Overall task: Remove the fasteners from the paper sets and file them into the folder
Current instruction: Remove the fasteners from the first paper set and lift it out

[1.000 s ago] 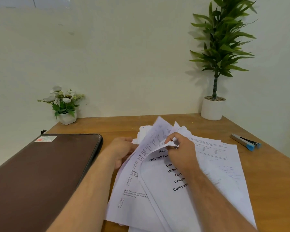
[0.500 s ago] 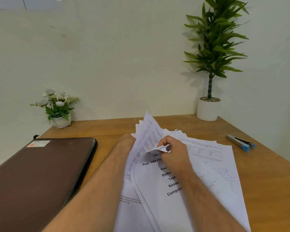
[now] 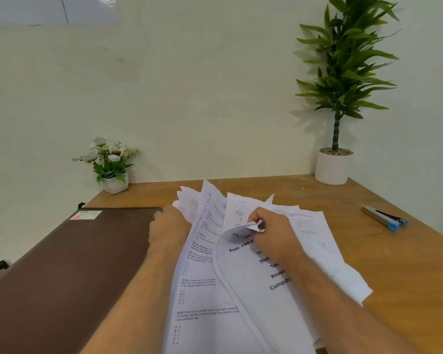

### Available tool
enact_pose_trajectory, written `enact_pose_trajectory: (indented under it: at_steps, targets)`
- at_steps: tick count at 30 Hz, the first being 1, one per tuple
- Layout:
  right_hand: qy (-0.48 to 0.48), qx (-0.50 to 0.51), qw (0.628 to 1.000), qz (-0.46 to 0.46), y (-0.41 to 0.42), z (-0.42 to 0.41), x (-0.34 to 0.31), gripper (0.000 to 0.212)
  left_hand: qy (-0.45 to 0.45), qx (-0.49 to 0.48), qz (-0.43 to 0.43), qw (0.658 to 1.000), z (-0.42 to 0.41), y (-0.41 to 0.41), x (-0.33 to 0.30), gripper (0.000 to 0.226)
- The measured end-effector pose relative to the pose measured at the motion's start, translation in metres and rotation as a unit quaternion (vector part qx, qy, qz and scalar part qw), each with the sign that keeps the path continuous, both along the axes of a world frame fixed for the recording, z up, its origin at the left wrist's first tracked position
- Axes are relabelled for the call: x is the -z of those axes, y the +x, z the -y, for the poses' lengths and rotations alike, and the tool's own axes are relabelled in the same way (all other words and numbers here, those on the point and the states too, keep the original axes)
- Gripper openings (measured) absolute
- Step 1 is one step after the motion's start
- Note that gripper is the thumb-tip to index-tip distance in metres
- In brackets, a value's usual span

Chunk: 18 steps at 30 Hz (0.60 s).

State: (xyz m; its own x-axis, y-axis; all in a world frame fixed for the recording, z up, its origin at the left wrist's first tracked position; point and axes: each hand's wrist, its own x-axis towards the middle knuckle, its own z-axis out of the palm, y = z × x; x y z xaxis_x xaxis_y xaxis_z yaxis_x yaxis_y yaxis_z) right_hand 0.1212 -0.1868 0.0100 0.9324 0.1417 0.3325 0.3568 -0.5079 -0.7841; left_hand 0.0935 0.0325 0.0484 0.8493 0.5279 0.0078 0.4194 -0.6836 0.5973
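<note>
— What have we got in our fingers?
— Our right hand (image 3: 274,235) pinches the crumpled corner of the papers (image 3: 243,284) on the bench (image 3: 407,272); we read "Post: CRP". The left hand's (image 3: 168,229) fingers are hidden. The brown folder (image 3: 62,272) lies beside them.

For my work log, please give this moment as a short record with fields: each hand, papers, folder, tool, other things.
left hand: on the papers' left edge, fingers hidden
right hand: pinches the crumpled corner of the top sheet
papers: fanned loosely on the table
folder: brown, closed, left of the papers
stapler: right, untouched
plants: far right; flowers far left
</note>
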Motion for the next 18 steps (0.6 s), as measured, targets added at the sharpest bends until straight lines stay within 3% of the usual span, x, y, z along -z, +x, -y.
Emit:
enact_pose_trajectory:
  at_steps: [2,4,5,7,9,13,16,18]
  targets:
    - [0.015,0.01,1.0,-0.008,0.0,-0.002,0.003,0.027,0.061,-0.033,0.131,0.989,0.002,-0.008,0.001,0.047]
    - [0.03,0.012,0.999,0.007,0.0,-0.003,0.0,0.028,0.047,-0.02,0.248,0.967,0.001,-0.015,-0.005,0.038]
    - [0.035,0.013,0.999,0.022,0.001,-0.002,-0.002,0.028,-0.014,0.0,0.251,0.968,0.001,-0.018,-0.008,0.048]
    - [0.05,0.022,0.997,0.049,0.001,0.001,-0.005,0.028,-0.158,0.04,0.173,0.971,0.006,-0.031,-0.012,0.069]
    - [0.077,0.037,0.994,0.068,0.001,0.005,-0.006,0.033,-0.253,0.057,0.145,0.955,0.009,-0.037,-0.012,0.08]
    - [0.132,0.057,0.984,0.108,-0.005,0.012,-0.014,0.033,-0.476,0.119,0.136,0.86,0.01,-0.042,-0.012,0.057]
    - [0.163,0.062,0.978,0.115,-0.008,0.016,-0.019,0.029,-0.452,0.129,0.123,0.874,0.015,-0.036,-0.007,0.069]
    - [0.166,0.068,0.977,0.111,-0.008,0.02,-0.018,0.03,-0.444,0.124,0.111,0.88,0.021,-0.034,-0.007,0.066]
